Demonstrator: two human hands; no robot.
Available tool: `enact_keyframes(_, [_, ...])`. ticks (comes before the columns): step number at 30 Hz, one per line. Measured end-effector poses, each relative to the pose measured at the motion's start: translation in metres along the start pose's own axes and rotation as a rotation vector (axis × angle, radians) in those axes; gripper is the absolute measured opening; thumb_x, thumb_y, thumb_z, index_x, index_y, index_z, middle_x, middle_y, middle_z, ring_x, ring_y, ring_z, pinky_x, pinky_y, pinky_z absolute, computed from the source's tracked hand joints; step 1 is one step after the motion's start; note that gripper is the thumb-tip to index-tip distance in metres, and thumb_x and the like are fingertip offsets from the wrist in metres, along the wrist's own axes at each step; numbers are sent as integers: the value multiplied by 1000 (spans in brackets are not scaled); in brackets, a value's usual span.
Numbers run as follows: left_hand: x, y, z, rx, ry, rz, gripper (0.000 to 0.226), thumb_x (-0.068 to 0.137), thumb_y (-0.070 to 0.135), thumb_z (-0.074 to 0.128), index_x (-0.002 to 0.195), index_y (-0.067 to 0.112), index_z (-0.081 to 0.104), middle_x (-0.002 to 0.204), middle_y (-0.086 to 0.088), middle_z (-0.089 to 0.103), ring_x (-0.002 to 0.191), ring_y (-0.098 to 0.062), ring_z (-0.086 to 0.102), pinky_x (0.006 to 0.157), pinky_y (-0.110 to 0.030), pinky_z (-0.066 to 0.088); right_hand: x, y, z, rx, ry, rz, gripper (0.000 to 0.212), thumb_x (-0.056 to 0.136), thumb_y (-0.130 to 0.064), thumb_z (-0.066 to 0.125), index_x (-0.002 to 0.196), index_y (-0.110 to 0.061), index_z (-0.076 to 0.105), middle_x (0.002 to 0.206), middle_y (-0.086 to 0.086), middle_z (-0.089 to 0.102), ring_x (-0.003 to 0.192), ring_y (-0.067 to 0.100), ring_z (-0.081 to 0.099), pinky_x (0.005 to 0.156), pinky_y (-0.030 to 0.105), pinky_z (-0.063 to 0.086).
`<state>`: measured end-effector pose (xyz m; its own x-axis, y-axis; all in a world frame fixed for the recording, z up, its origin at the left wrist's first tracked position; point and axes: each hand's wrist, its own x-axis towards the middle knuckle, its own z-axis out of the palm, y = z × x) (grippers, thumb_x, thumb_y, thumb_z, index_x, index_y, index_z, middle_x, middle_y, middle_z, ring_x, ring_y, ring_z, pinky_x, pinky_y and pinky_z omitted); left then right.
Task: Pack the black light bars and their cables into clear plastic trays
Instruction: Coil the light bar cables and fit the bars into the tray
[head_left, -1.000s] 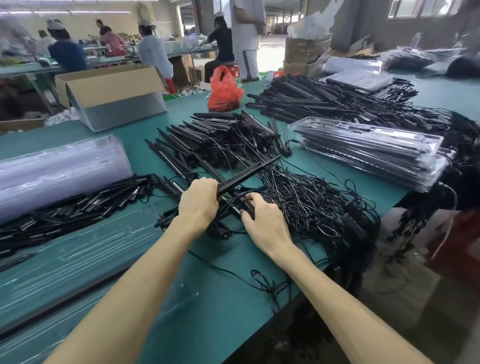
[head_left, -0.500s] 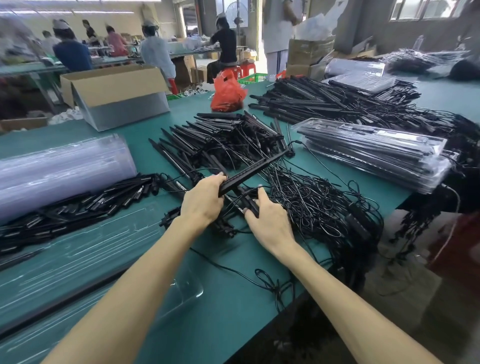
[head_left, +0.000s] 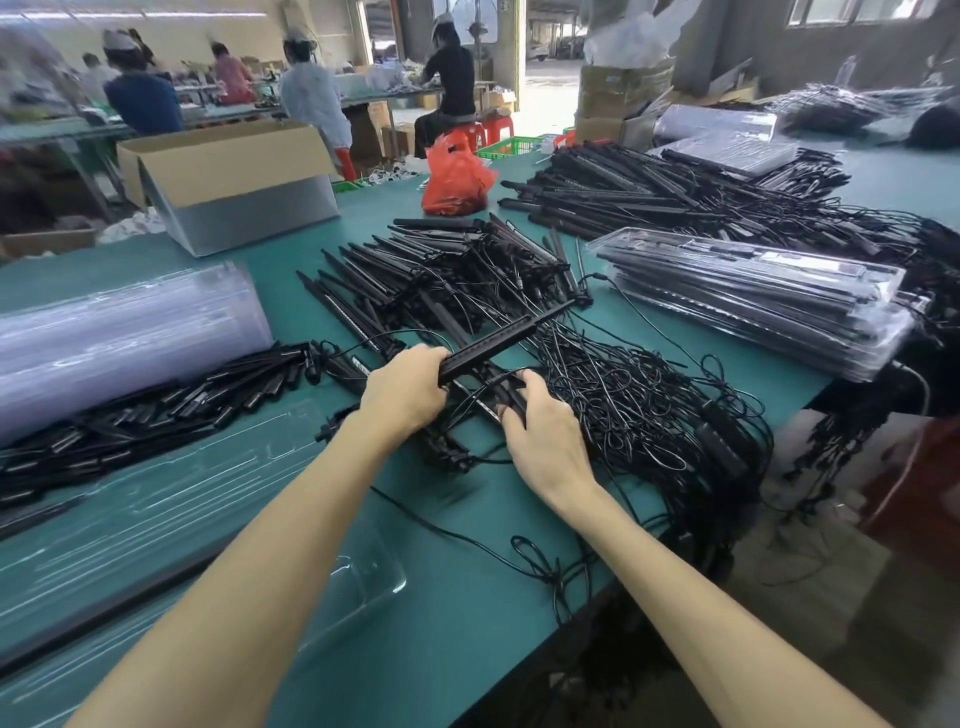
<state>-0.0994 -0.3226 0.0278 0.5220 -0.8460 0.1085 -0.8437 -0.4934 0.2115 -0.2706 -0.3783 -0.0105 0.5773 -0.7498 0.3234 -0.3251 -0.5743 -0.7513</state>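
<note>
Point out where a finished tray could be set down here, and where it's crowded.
Bare green mat lies at the near edge, between the empty clear tray and the loose cable. Another patch sits between the cardboard box and the light bar pile. Crowded: the cable tangle beside the right hand.

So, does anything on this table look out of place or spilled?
The tangled cable heap spills over the table's right edge, strands hanging toward the floor. The stack of filled trays seems to overhang that edge too.
</note>
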Motion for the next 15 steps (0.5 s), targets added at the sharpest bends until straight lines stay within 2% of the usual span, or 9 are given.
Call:
enact_keyframes(3, [-5, -3, 8, -68, 155, 12, 16, 97, 25, 59, 111, 22, 66, 112, 3, 51, 104, -23, 55, 76, -38, 44, 0, 1, 2, -14, 11, -6, 28, 101, -20, 51, 129, -15, 49, 94, -5, 64, 83, 17, 58, 73, 33, 40])
enact_keyframes(5, [-5, -5, 8, -116, 179, 38, 13, 96, 26, 62, 107, 19, 67, 107, 3, 51, 104, -22, 53, 75, -38, 44, 0, 1, 2, -29, 22, -7, 25, 101, -20, 51, 126, -16, 50, 87, -9, 59, 77, 15, 54, 70, 31, 37])
enact_keyframes(8, [-8, -7, 4, -110, 158, 72, 16, 96, 28, 64, 109, 19, 67, 105, 2, 51, 107, -22, 51, 77, -40, 48, 1, 0, 2, -48, 19, -8, 25, 101, -20, 51, 125, -14, 50, 89, -7, 60, 77, 15, 53, 70, 31, 36])
enact_keyframes(13, [-11, -5, -2, -11, 24, 113, 23, 96, 31, 65, 114, 18, 68, 114, -2, 53, 117, -23, 49, 85, -47, 53, 3, -1, 1, -68, -19, 6, 19, 101, -21, 51, 119, -12, 52, 95, 5, 69, 84, 26, 62, 72, 37, 43])
enact_keyframes(15, [-15, -6, -1, -40, 65, 120, 23, 96, 31, 65, 114, 17, 68, 117, -1, 53, 119, -22, 47, 86, -46, 53, 2, -4, 1, -74, -29, 11, 20, 102, -21, 50, 119, -12, 52, 97, 7, 69, 88, 28, 63, 76, 39, 47])
